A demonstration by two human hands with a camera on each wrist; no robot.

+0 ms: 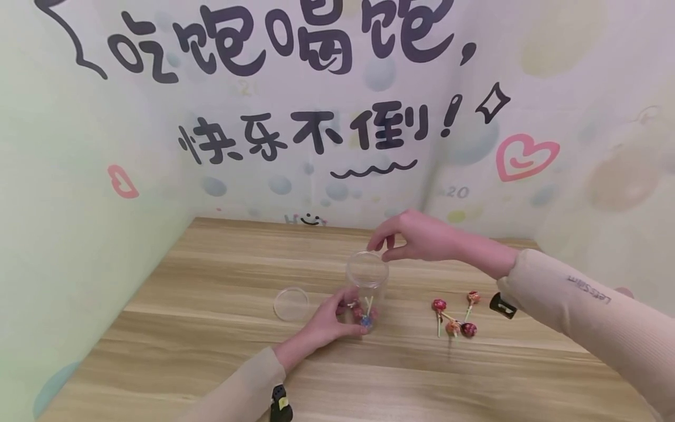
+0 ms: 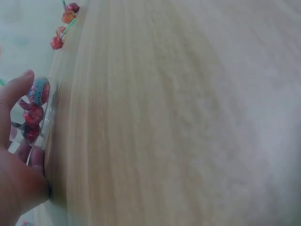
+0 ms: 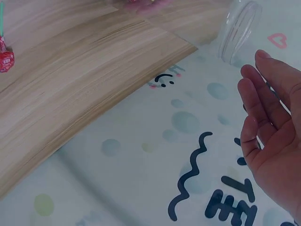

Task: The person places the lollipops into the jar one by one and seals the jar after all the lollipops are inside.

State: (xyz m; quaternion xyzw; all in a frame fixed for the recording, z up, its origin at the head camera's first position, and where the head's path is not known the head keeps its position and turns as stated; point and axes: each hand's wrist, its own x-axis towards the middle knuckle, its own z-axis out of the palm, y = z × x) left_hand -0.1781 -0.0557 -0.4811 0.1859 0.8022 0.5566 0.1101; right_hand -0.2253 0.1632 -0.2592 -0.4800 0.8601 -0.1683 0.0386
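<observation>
A clear plastic jar [image 1: 377, 293] stands upright on the table with its mouth uncovered. My left hand [image 1: 324, 322] grips it low down, thumb and fingers curled round the wall. Inside, lollipops [image 2: 33, 115] in red and blue wrappers lie at the bottom, partly behind my fingers. Above the rim, at its right side, my right hand [image 1: 424, 237] hovers with loosely bent fingers. The right wrist view shows nothing held between those fingers, which are close to the jar's mouth. Several loose lollipops [image 1: 469, 330] lie on the table right of the jar.
A round clear lid [image 1: 291, 304] rests flat on the wooden table [image 1: 221, 351], left of the jar. Behind the table's far edge hangs a printed wall cloth [image 1: 316, 193] with black lettering. Another pale wall [image 1: 79, 234] borders the left side.
</observation>
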